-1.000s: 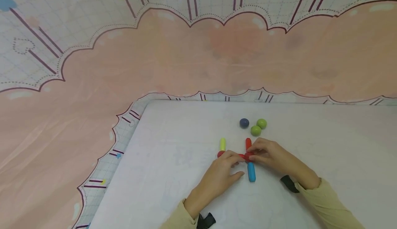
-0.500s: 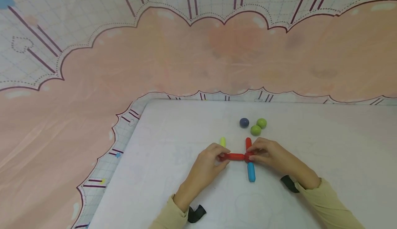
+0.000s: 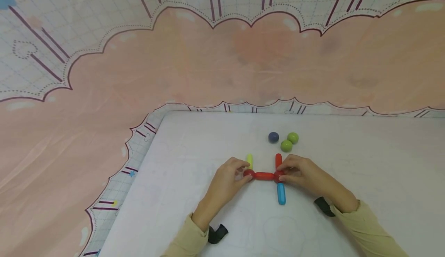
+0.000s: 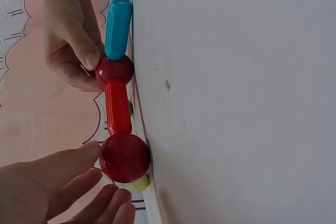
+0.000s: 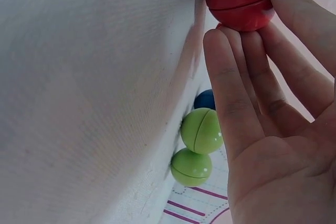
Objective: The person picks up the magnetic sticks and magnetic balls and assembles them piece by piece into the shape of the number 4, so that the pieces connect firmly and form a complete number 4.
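Note:
Several rods and two red balls form one joined piece on the white board. A red rod [image 3: 264, 176] links the left red ball [image 3: 248, 174] to the right red ball [image 5: 239, 1]. From the right ball, another red rod [image 3: 278, 161] points away and a blue rod [image 3: 281, 193] points toward me. A yellow-green rod [image 3: 249, 159] extends from the left ball's far side. My left hand [image 3: 224, 179] holds the left ball, thumb against its side and fingers curled round it. My right hand [image 3: 306, 174] pinches the right ball between thumb and fingers.
Beyond the piece lie a dark blue ball [image 3: 273, 137] and two green balls [image 3: 286, 145], the green ones touching. The white board [image 3: 194, 141] ends at the back and left, over a patterned peach cloth [image 3: 208, 67]. Black straps [image 3: 218, 234] hang by both wrists.
My left hand has moved left, from over the linking red rod to the left ball, uncovering that rod. The right hand keeps its grip in the same place.

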{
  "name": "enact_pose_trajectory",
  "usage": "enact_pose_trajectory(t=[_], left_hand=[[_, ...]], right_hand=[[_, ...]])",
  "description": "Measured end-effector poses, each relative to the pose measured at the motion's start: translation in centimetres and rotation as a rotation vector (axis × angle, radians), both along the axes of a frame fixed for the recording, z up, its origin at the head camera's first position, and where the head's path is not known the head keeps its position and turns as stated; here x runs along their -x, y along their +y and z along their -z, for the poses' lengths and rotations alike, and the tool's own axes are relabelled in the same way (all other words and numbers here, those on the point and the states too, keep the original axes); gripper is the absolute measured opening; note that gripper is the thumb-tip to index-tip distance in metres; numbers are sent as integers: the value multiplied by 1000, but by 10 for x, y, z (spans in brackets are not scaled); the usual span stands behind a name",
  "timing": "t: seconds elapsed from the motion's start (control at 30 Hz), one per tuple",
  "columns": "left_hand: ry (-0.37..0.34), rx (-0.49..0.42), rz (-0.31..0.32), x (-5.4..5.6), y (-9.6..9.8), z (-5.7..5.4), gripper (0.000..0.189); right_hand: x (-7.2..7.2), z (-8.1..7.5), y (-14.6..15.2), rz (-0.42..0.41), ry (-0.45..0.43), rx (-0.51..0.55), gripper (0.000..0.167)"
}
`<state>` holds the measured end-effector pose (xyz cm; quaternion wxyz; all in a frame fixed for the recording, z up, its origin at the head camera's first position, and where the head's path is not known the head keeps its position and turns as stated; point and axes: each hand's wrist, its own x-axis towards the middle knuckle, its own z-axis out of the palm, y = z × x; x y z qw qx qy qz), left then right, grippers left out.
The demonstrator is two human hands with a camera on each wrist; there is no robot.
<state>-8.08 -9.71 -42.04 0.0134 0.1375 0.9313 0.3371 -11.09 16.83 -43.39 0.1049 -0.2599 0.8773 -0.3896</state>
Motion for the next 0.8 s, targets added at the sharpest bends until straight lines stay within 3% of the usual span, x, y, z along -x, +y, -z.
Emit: enact_pose_trajectory(t=[0.37,0.8], left_hand=[[-147,-48,-1,7,0,1,34],[-189,-111,-7,10,0,4,24]], right_hand=[[-1,-2,1,4,-31,17,26],[0,-4,1,11,-55,6,26]])
